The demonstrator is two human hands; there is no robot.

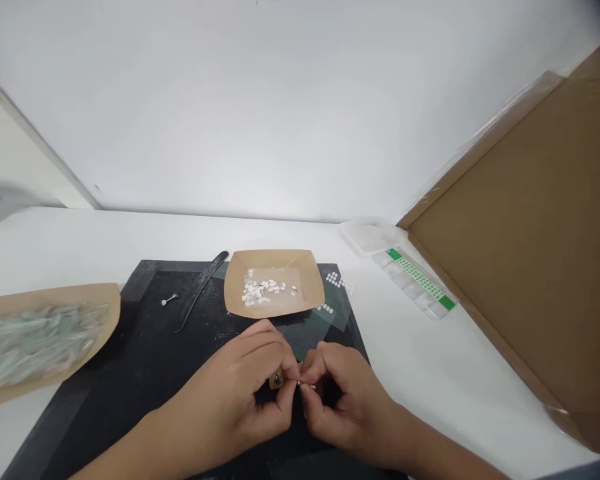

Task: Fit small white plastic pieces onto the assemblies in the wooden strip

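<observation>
the black mat [145, 367] lies open beside the left hand [230, 393]; a cardboard tray [275, 259] blocks ahead.

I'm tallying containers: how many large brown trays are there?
2: one tray at the dark mat's far edge, holding white pieces; another tray at the left edge of view, partly cut off. None seems hidden.

Tiny shiny piece [299, 383] between both hands [240, 393] [353, 403]

I had brown cardboard [530, 253] along the right of the frame and a white wall [250, 113] across the top.
</observation>
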